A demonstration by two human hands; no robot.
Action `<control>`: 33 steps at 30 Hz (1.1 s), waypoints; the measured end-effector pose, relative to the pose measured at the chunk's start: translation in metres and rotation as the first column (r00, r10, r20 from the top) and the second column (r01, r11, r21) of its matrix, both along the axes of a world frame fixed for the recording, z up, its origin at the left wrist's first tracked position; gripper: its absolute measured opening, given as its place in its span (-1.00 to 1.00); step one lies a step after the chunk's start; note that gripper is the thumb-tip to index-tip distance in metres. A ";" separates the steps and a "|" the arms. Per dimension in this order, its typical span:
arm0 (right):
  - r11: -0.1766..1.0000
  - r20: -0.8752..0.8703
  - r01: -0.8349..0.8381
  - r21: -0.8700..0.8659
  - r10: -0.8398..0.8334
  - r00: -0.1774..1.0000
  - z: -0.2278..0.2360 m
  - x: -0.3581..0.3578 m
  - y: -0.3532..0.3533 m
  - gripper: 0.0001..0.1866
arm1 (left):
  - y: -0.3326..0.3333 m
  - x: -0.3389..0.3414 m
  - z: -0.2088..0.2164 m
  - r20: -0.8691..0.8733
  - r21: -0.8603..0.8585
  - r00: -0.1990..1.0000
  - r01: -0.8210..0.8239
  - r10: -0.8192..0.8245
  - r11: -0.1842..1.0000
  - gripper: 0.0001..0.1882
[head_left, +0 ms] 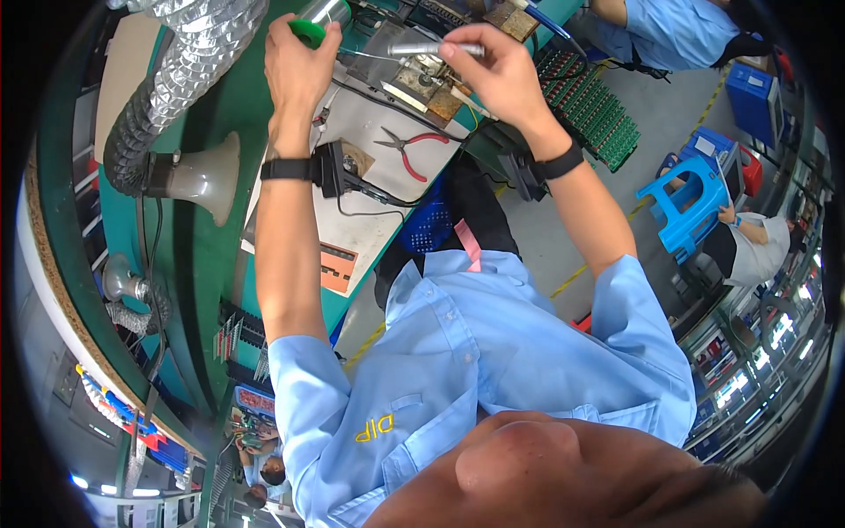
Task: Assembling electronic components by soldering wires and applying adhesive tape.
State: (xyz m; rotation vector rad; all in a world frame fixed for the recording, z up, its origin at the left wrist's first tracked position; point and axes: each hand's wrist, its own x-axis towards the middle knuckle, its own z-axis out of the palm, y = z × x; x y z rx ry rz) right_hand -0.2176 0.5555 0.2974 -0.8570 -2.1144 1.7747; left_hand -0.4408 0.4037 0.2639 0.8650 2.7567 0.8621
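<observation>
Has red-handled pliers (401, 146) lying on the bench (374, 242), a silver flexible duct (198, 62) with a pale funnel hood (220, 180) at left, and a blue plastic stool (695, 214) beside a person (761, 251) at far right.

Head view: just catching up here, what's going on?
The person's left hand holds a green-flanged spool of silvery wire, while the right hand pinches a slim silvery cylinder. A thin strand runs from the spool toward the cylinder; whether they join is unclear. Red-handled pliers lie open on the white work surface, in neither hand.
</observation>
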 end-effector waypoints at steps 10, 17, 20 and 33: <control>0.970 -0.078 0.117 -0.213 -0.136 0.988 0.010 -0.066 0.030 -0.74 | -0.019 0.027 0.024 -0.301 0.365 0.894 0.430 -0.333 0.826 -0.33; 0.856 -0.022 -0.037 -0.515 0.031 0.999 0.001 -0.078 0.042 -0.67 | -0.024 0.034 0.020 -0.432 0.335 0.774 0.613 -0.462 0.715 -0.32; 0.856 -0.049 -0.291 -0.427 0.300 0.953 -0.006 -0.087 0.041 -0.59 | -0.019 0.032 0.018 -0.487 0.288 0.726 0.658 -0.485 0.696 -0.28; 0.827 0.014 -0.513 -0.229 0.530 0.848 0.024 -0.107 0.042 -0.56 | -0.013 0.037 0.034 -0.336 0.323 0.836 0.535 -0.434 0.780 -0.20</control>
